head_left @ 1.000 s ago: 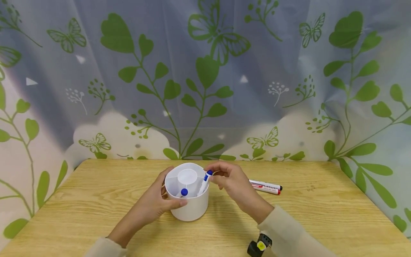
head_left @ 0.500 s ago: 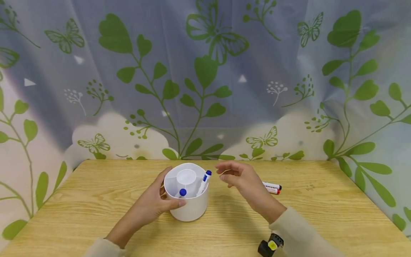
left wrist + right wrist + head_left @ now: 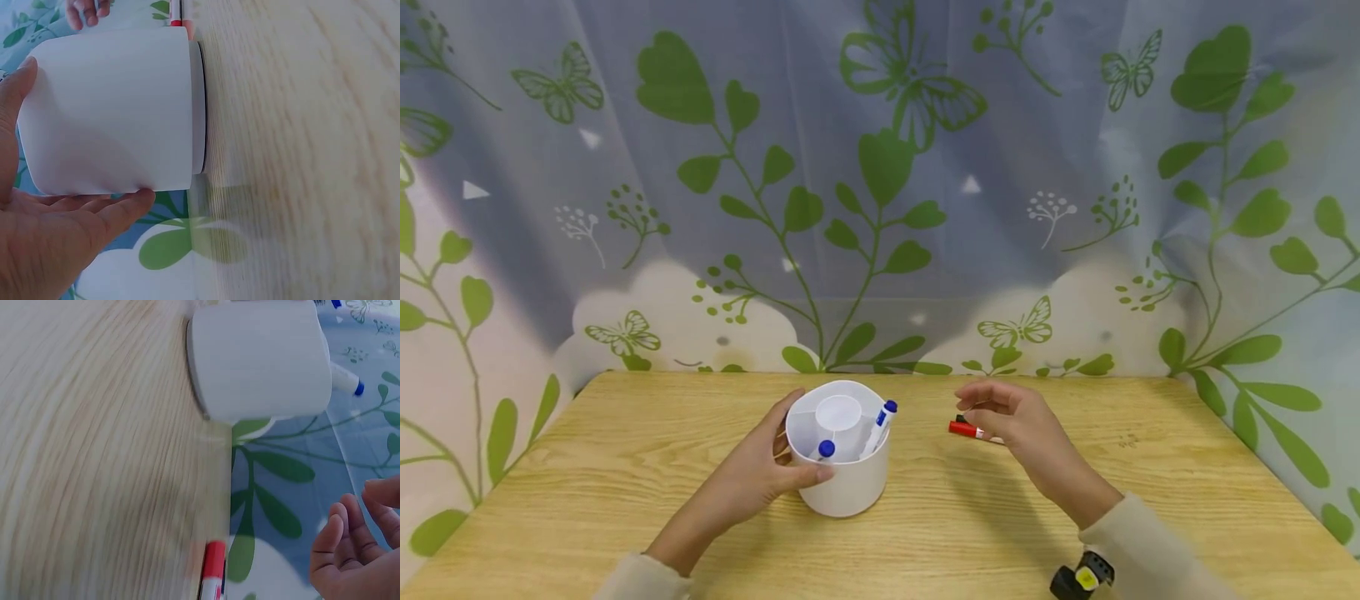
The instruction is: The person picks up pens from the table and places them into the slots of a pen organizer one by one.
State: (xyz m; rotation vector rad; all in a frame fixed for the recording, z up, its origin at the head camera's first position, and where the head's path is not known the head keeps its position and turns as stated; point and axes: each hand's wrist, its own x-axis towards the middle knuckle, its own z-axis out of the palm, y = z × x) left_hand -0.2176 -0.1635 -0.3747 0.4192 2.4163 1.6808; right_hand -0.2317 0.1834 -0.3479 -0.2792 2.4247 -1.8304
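My left hand [image 3: 752,479] grips a white round pen holder [image 3: 844,493] at its left side, thumb at the front near the rim and fingers behind. The holder stands on the table, divided into compartments around a raised round middle. One blue-capped marker [image 3: 881,423] leans out at its right; another shows its blue cap [image 3: 826,449] at the front. To the right, my right hand [image 3: 1037,433] hovers with loosely bent fingers, holding nothing. Below and behind its fingertips lie a red-capped marker [image 3: 966,429] and a black-capped one [image 3: 960,418], both partly hidden by the hand.
The wooden table [image 3: 775,558] reaches back to a curtain [image 3: 880,333] printed with green leaves and butterflies. A black strap device with a yellow part [image 3: 1084,577] is on the right wrist.
My right hand has let go of the blue marker at the holder's right and moved rightward to above the markers on the table. The left hand stays on the holder.
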